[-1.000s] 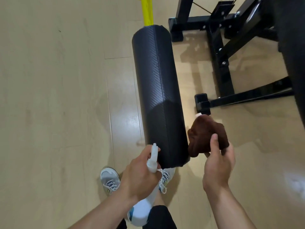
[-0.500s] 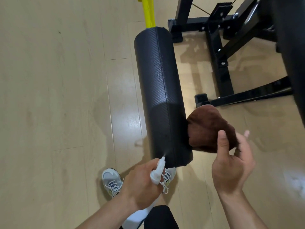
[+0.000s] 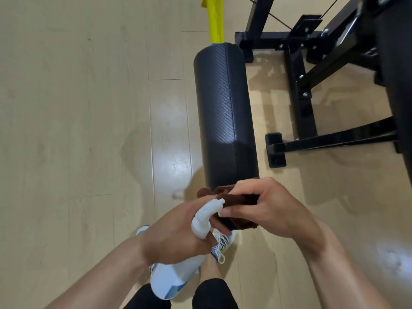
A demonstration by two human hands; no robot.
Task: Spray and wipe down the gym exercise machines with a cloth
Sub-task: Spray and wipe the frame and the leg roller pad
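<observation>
Against the roller pad, right hand grips cloth.

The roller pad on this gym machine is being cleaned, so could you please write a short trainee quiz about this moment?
1. True or false: the left hand holds the spray bottle.
2. What colour is the cloth gripped by the right hand?
3. Where is the cloth? A: at the near end of the black roller pad. B: on the floor. C: on the yellow bar.

Key: 1 true; 2 brown; 3 A.
</observation>
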